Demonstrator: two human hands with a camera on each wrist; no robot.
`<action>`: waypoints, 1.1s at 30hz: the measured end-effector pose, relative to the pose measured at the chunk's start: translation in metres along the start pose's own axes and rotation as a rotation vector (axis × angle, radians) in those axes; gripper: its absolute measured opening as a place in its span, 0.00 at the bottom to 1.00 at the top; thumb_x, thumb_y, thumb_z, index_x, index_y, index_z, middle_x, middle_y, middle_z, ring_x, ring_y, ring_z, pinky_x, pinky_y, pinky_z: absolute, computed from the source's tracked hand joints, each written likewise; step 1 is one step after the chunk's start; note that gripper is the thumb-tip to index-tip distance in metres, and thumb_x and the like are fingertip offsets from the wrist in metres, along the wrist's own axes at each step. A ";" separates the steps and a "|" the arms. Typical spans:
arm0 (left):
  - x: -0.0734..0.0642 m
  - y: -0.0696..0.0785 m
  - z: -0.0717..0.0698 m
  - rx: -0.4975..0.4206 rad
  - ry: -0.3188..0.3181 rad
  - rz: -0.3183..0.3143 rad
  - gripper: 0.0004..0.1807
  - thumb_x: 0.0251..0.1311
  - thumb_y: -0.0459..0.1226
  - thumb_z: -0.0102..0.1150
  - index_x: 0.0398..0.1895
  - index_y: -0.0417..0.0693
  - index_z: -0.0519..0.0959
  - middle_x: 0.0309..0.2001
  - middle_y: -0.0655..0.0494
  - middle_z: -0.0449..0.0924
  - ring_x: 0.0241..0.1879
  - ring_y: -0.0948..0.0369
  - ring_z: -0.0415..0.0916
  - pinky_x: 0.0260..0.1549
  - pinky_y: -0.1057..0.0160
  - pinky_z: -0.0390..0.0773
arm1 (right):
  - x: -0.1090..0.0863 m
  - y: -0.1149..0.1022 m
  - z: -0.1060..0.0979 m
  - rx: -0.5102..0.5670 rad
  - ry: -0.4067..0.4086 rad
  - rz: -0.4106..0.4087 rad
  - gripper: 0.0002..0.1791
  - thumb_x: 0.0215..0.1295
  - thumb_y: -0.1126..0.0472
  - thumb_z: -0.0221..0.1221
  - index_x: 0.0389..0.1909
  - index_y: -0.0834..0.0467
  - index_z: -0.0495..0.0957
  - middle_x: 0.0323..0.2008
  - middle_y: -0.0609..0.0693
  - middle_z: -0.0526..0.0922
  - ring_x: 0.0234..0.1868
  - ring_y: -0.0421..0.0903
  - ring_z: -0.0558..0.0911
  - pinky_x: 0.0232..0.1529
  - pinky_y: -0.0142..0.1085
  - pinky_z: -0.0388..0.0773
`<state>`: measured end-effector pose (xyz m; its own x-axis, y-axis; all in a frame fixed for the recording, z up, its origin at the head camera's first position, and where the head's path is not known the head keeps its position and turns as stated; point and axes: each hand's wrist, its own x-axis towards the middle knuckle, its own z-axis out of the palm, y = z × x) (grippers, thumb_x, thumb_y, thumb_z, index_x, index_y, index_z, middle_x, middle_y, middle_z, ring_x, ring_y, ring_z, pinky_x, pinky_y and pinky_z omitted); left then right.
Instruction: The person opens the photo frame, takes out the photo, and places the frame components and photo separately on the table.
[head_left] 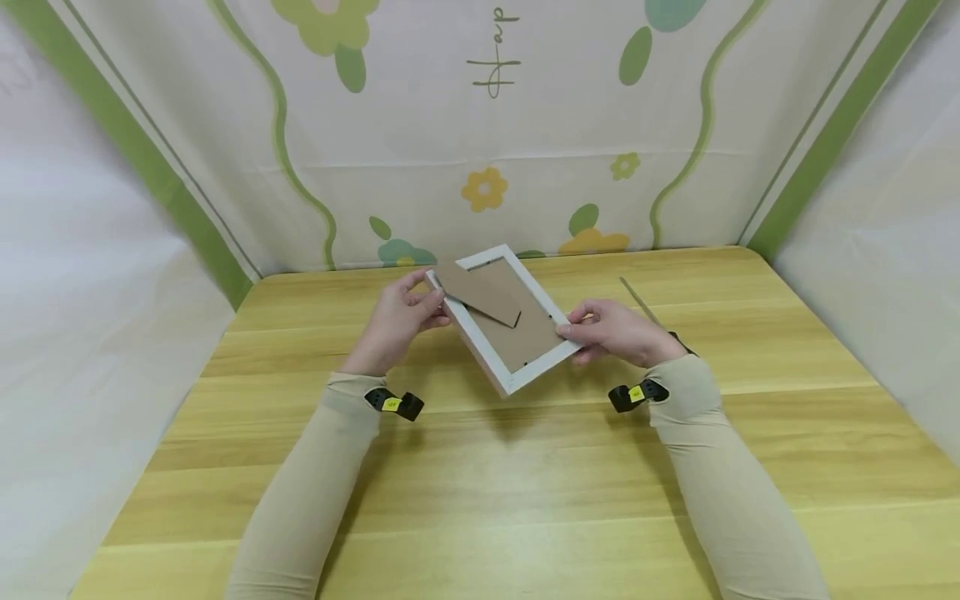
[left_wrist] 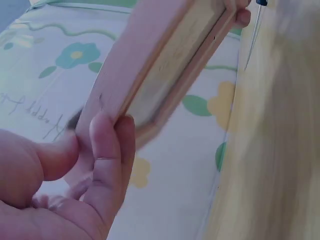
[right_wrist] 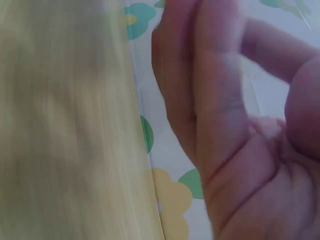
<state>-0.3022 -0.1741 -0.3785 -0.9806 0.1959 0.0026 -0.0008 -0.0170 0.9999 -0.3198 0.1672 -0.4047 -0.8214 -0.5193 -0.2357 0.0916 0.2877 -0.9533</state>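
Both hands hold a white picture frame (head_left: 542, 296) tilted above the table, with its back facing up in the head view. A brown backing board (head_left: 536, 329) fills the frame, and a brown easel stand (head_left: 480, 292) lies slantwise over it. My left hand (head_left: 397, 321) pinches the left corner between thumb and fingers. At the right corner my right hand (head_left: 615, 333) grips the edge, thumb on top. From below, the left wrist view shows the frame's side (left_wrist: 130, 65) and part of its front. In the right wrist view my right hand (right_wrist: 225, 125) hides the frame.
A screwdriver (head_left: 640, 300) lies on the wooden table (head_left: 480, 500) behind the right hand, its handle mostly hidden by the wrist in the head view. Behind the table hangs a white cloth (head_left: 420, 125) with printed flowers. Cloth walls also flank both sides.
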 end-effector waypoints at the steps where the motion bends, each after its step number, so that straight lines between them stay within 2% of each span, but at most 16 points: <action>1: 0.001 -0.001 0.002 0.005 0.014 -0.010 0.32 0.73 0.32 0.51 0.77 0.44 0.55 0.46 0.34 0.80 0.41 0.52 0.83 0.44 0.61 0.82 | -0.002 -0.001 0.000 -0.026 -0.033 0.008 0.28 0.69 0.58 0.63 0.60 0.68 0.64 0.39 0.67 0.82 0.28 0.52 0.85 0.35 0.47 0.85; 4: 0.002 -0.006 0.008 0.055 0.028 -0.045 0.33 0.74 0.35 0.51 0.78 0.43 0.52 0.47 0.35 0.80 0.40 0.55 0.81 0.46 0.59 0.81 | -0.006 -0.006 0.002 -0.126 -0.121 0.037 0.42 0.67 0.55 0.64 0.75 0.60 0.53 0.35 0.68 0.84 0.23 0.53 0.85 0.31 0.52 0.84; 7: 0.002 -0.012 0.014 0.145 -0.018 -0.082 0.36 0.75 0.37 0.50 0.79 0.43 0.47 0.53 0.38 0.79 0.42 0.57 0.81 0.53 0.53 0.78 | -0.009 -0.009 0.006 -0.219 -0.208 0.069 0.49 0.67 0.53 0.64 0.80 0.51 0.43 0.31 0.66 0.84 0.21 0.54 0.84 0.30 0.54 0.83; 11: 0.001 -0.018 0.020 0.269 -0.116 -0.091 0.38 0.76 0.36 0.46 0.79 0.42 0.38 0.58 0.39 0.77 0.48 0.54 0.80 0.56 0.46 0.75 | -0.011 -0.010 0.011 -0.299 -0.245 0.078 0.46 0.70 0.56 0.61 0.80 0.51 0.43 0.31 0.61 0.86 0.20 0.55 0.84 0.27 0.51 0.83; 16: -0.001 -0.022 0.021 0.389 -0.188 -0.127 0.41 0.76 0.35 0.44 0.78 0.43 0.30 0.46 0.37 0.74 0.47 0.42 0.75 0.52 0.45 0.75 | -0.010 -0.011 0.017 -0.361 -0.224 0.076 0.37 0.74 0.61 0.56 0.78 0.54 0.49 0.36 0.60 0.86 0.20 0.56 0.85 0.25 0.49 0.84; 19: 0.000 -0.026 0.021 0.408 -0.220 -0.166 0.42 0.76 0.34 0.44 0.78 0.43 0.29 0.45 0.38 0.70 0.46 0.42 0.72 0.50 0.46 0.74 | -0.010 -0.010 0.021 -0.389 -0.217 0.086 0.34 0.75 0.62 0.54 0.76 0.56 0.51 0.38 0.60 0.84 0.20 0.56 0.85 0.24 0.48 0.83; 22: 0.002 -0.031 0.020 0.429 -0.248 -0.171 0.36 0.74 0.33 0.46 0.79 0.41 0.43 0.47 0.40 0.70 0.44 0.45 0.72 0.48 0.49 0.75 | -0.012 -0.008 0.027 -0.414 -0.177 0.112 0.36 0.75 0.62 0.54 0.77 0.56 0.49 0.37 0.60 0.84 0.19 0.54 0.84 0.23 0.47 0.83; 26: 0.007 -0.039 0.018 0.430 -0.285 -0.164 0.24 0.71 0.30 0.50 0.69 0.44 0.63 0.47 0.42 0.72 0.40 0.50 0.73 0.42 0.55 0.77 | -0.015 -0.005 0.037 -0.424 -0.131 0.131 0.36 0.74 0.64 0.54 0.77 0.57 0.50 0.38 0.60 0.84 0.19 0.52 0.83 0.23 0.46 0.83; 29: 0.014 -0.044 0.019 0.431 -0.329 -0.173 0.22 0.70 0.29 0.52 0.65 0.43 0.65 0.45 0.45 0.74 0.37 0.54 0.74 0.38 0.60 0.77 | -0.018 -0.005 0.042 -0.416 -0.117 0.136 0.31 0.74 0.67 0.52 0.75 0.59 0.55 0.42 0.62 0.82 0.21 0.54 0.84 0.23 0.47 0.83; 33: 0.027 -0.045 0.024 0.496 -0.397 -0.173 0.20 0.68 0.30 0.57 0.62 0.43 0.68 0.40 0.48 0.77 0.34 0.58 0.75 0.35 0.64 0.78 | -0.023 -0.005 0.044 -0.413 -0.087 0.159 0.29 0.75 0.69 0.50 0.73 0.63 0.55 0.46 0.65 0.78 0.28 0.54 0.84 0.24 0.47 0.84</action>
<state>-0.3235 -0.1446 -0.4229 -0.8276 0.5035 -0.2481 0.0312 0.4825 0.8753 -0.2761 0.1424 -0.4025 -0.7631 -0.5037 -0.4050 -0.0342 0.6572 -0.7529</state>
